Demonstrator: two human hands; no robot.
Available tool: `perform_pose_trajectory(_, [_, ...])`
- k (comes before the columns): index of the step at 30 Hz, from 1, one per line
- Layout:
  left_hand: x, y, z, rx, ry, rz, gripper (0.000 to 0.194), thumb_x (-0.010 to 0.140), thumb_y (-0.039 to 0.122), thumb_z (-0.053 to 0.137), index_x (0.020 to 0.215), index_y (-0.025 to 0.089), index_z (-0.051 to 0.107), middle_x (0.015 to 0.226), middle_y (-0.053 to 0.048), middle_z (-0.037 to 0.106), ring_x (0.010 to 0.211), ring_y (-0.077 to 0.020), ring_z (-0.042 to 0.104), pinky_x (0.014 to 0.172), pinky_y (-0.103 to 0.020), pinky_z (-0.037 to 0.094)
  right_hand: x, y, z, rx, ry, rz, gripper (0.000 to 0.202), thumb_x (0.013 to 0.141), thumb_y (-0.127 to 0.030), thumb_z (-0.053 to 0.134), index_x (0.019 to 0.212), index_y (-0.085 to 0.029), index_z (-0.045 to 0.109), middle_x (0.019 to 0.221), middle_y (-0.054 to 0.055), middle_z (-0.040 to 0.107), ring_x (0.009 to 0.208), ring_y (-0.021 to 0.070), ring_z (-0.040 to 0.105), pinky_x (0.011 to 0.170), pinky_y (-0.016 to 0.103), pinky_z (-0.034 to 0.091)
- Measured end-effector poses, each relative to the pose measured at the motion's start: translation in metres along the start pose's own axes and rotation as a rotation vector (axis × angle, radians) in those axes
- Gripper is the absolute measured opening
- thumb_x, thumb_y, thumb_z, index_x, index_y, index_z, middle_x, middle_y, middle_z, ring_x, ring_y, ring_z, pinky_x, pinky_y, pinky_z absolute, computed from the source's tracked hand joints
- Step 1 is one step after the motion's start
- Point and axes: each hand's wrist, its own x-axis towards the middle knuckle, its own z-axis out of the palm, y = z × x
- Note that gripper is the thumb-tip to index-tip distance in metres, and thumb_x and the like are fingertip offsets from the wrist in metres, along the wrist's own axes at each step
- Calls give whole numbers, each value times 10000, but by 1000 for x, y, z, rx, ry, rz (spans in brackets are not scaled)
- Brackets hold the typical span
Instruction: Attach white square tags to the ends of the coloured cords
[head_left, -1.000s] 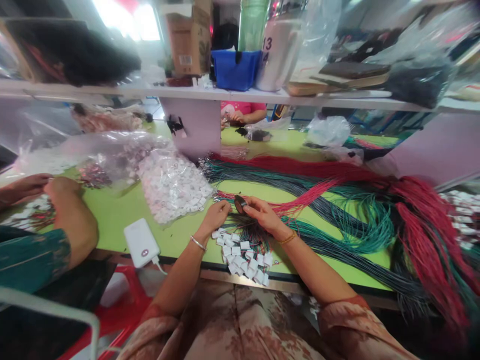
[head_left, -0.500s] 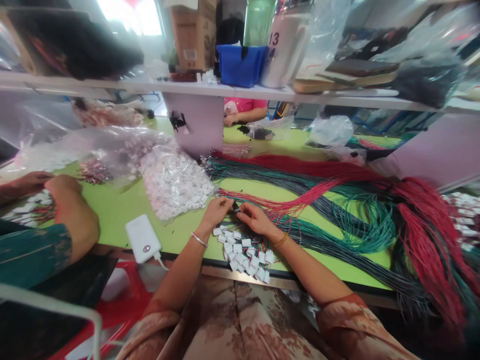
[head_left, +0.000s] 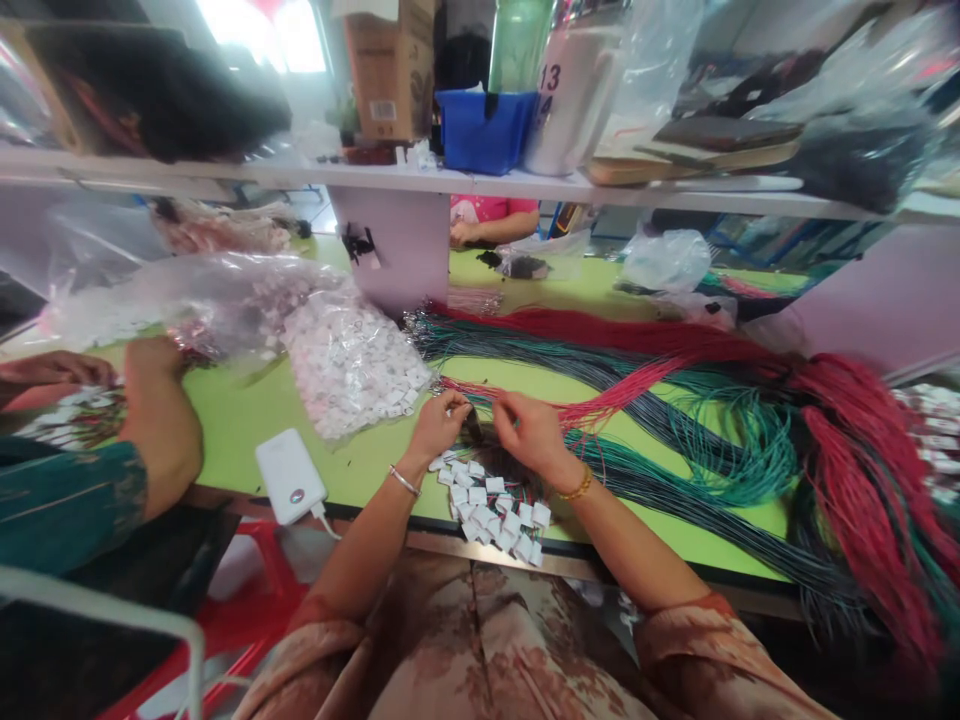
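Window (head_left: pixel 300 35): White glare pours through bright panes at upper left, a pink patch along the top.
Shelf (head_left: pixel 300 174): A long, pale board runs the width of the scene above the workspace.
Partitions: One pale upright panel (head_left: pixel 405 240) stands beneath the shelf near center; another (head_left: pixel 885 285) slants at right.
Worktable (head_left: pixel 232 430): Lime-green top, dark front edge.
Seating: A red plastic stool (head_left: pixel 247 617) sits at lower left, beside a pale curved rail (head_left: pixel 105 602).
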Motion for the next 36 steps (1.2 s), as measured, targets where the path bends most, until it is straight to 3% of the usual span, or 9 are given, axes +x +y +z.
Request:
perform_pose_trajectory(3, [-3,5,0,110,-19,161,96,822,217,545,748,179,592,724,-5,623,701,-143,542,688,-278,419,26,9,-9,92,10,90,243,906,-343,456,845,-169,615,756,43,634,653,139,510,624,251,345])
perform_pose_trajectory(8, [-5,4,1,363,27,475,159,886,219,474,778,192,588,759,-45,613,752,-179,532,723,-323,410,67,36,15,468,-668,217,396,809,-533,561,759,-148,640,587,-6,584,534,111,456,534,243,328])
perform_pose_trajectory(10, [-5,3,1,440,32,541,181,900,231,455,780,196,585,751,-54,606,749,-189,528,719,-335,404,72,38,28,699,-791,280,378,759,-527,609,745,-149,629,570,-25,571,511,96,440,508,235,328])
perform_pose_trajectory(14, [-5,1,2,465,28,518,167,888,221,452,752,204,549,744,-54,597,748,-192,533,712,-333,394,73,28,43,1029,-628,415,314,577,-333,750,774,-147,591,635,-29,615,549,83,496,527,213,378])
perform_pose_trajectory(18, [-7,1,6,379,65,211,96,852,203,474,758,209,492,703,-33,573,672,-181,524,641,-313,360,72,12,40,1147,-207,564,447,499,-250,755,864,-197,503,582,-62,604,517,101,519,512,213,377])
perform_pose_trajectory(23, [-5,1,10,-12,-20,-113,97,835,220,485,750,211,438,651,12,565,596,-139,512,589,-266,356,44,-8,26,1145,110,471,431,537,-280,742,840,-221,441,578,-89,545,534,96,511,544,216,382])
perform_pose_trajectory(26, [-5,0,11,-141,-44,-128,106,828,208,476,742,212,414,640,26,535,588,-123,492,575,-248,356,15,-17,22,1095,110,377,354,658,-359,712,864,-228,455,638,-61,566,599,115,543,594,240,418])
perform_pose_trajectory(29, [-8,2,11,16,9,-33,68,827,170,457,782,214,429,664,16,522,609,-139,492,598,-266,361,-4,-16,20,1043,66,438,306,765,-496,618,802,-221,490,658,-15,593,596,138,533,564,268,419])
perform_pose_trajectory(36, [-11,6,12,275,20,196,60,838,154,437,835,211,454,747,-32,553,710,-183,536,682,-306,395,0,3,22,991,-194,586,315,736,-475,590,629,-182,548,533,-9,540,474,106,447,416,231,259])
